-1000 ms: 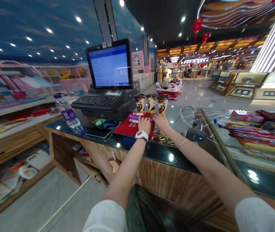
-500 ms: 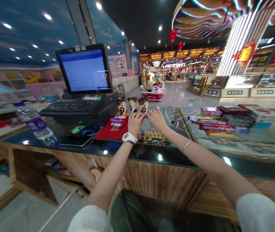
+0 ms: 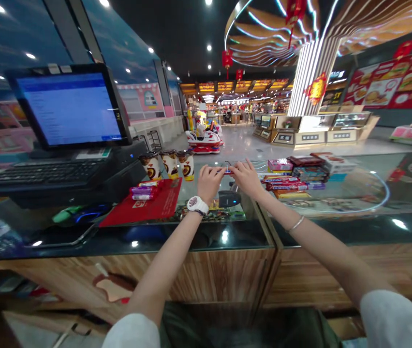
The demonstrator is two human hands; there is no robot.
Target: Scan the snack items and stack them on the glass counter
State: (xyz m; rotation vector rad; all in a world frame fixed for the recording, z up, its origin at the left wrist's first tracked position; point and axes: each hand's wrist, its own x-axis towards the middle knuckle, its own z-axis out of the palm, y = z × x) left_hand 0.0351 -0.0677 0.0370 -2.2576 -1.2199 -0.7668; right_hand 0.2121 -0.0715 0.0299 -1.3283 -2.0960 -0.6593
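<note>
My left hand (image 3: 209, 183), with a white watch (image 3: 193, 203) at its wrist, is closed on one end of a small red-and-blue candy roll (image 3: 228, 171). My right hand (image 3: 246, 180) pinches the other end, so the roll lies level between both hands above the glass counter. Most of its wrapper is covered by fingers. Below the hands sits a black device (image 3: 229, 198) with a blue light. To the left, purple and red candy rolls (image 3: 144, 191) lie on a red paper sheet (image 3: 160, 205). Over on the right is a group of long Mentos rolls (image 3: 284, 185).
Three printed cups (image 3: 169, 164) stand behind the red sheet. A monitor (image 3: 70, 108) and keyboard (image 3: 39, 175) fill the left of the counter. Stacked candy boxes (image 3: 309, 166) stand at the right, with a cable (image 3: 383, 193) curving beside them.
The view has turned right, and both hands have moved right along the counter, away from the cups, with the candy roll between them. The black device now shows below them.
</note>
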